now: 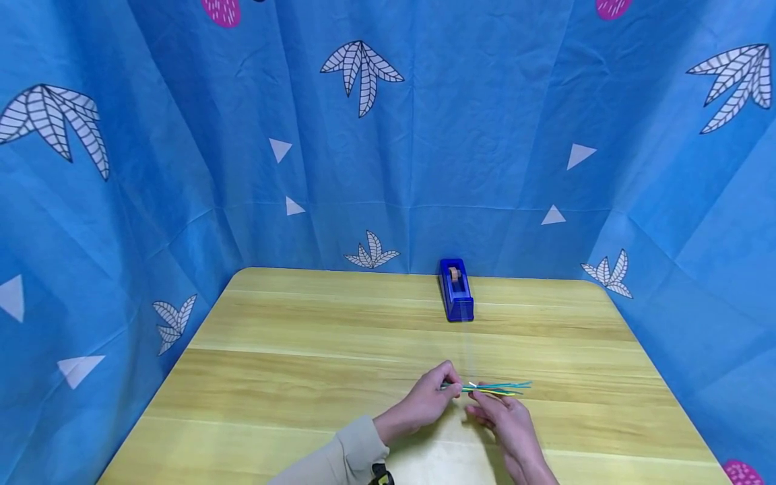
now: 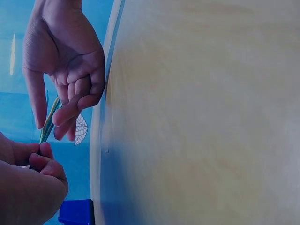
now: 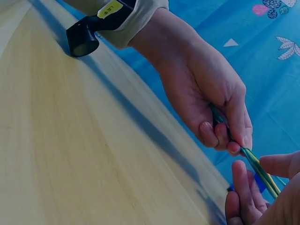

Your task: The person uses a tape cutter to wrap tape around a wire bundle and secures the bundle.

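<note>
Low in the head view, a bundle of thin green and yellow strands (image 1: 506,386), wire-like, lies across both hands above the table. My left hand (image 1: 433,397) grips its left end between thumb and curled fingers. Around the strands further right, my right hand (image 1: 506,421) has its thumb on one side and fingers on the other, in a loose pinch. A bit of white shows among the strands by the right fingertips. From the blue tape dispenser (image 1: 457,289), a clear tape strip (image 1: 467,347) stretches down to the bundle. The left hand (image 3: 211,89) hides the bundle's end in the right wrist view.
The dispenser stands near the back edge of the wooden table (image 1: 303,364). Blue patterned curtain (image 1: 412,148) surrounds the table at the back and sides. A black strap with a yellow label (image 3: 110,9) sits around the left sleeve cuff.
</note>
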`<state>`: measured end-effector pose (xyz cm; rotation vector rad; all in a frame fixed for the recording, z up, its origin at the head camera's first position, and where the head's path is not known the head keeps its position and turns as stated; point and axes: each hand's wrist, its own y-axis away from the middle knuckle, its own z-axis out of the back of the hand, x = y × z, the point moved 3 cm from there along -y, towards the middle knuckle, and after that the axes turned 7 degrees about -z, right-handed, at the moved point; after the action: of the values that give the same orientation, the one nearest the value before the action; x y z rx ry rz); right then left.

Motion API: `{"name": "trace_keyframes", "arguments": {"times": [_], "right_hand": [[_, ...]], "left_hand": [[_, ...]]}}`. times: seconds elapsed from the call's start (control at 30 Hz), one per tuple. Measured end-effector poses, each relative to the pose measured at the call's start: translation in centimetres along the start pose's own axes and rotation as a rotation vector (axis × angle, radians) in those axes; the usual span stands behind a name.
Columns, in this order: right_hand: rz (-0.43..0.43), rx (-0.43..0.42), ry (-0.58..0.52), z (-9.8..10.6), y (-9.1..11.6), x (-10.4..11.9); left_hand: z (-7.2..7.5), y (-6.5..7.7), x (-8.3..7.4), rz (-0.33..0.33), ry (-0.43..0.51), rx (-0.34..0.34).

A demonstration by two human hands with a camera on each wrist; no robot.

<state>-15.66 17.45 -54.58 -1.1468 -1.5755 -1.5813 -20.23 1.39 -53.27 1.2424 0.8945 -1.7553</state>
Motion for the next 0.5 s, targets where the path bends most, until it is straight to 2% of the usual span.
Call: {"name": "trace_keyframes", "arguments": {"times": [0.27,0.5], "right_hand": [[-0.001,0.02,-0.01,0.02,-0.38,0.22],[-0.014,0.017,-0.102,-0.25,-0.55,0.26]], "left_hand": [[-0.03,0.07,-0.08,0.007,0.006,0.008],[-0.06,0.16,-0.14,0.012,0.005,0.006]]}}
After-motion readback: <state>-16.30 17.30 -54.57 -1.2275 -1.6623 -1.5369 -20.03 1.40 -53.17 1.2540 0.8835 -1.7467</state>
